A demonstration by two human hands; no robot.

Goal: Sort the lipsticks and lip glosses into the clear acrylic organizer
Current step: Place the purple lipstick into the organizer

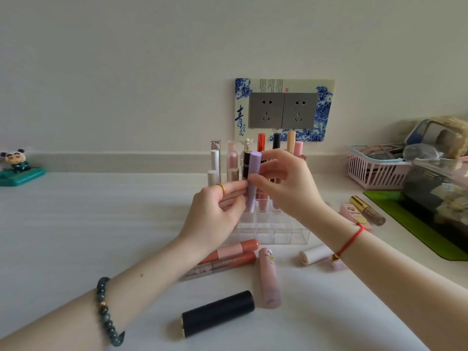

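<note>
A lilac lip gloss tube (254,168) stands upright over the clear acrylic organizer (273,230). My right hand (283,183) pinches its middle, and my left hand (217,214) pinches it from the left. Several lipsticks and glosses stand in the organizer's back rows; its front cells hold nothing. Loose on the white table lie two coral glosses (228,257), a pink tube (269,277), a black lipstick (218,312), a white lipstick (315,254), a gold-capped brown gloss (368,210) and a pink boxy lipstick (354,215), partly hidden by my right wrist.
A pink basket (374,171) with clutter and a clear bag on a green mat (415,224) fill the right side. A panda figurine (17,168) stands at the far left. A wall socket (282,110) sits behind the organizer.
</note>
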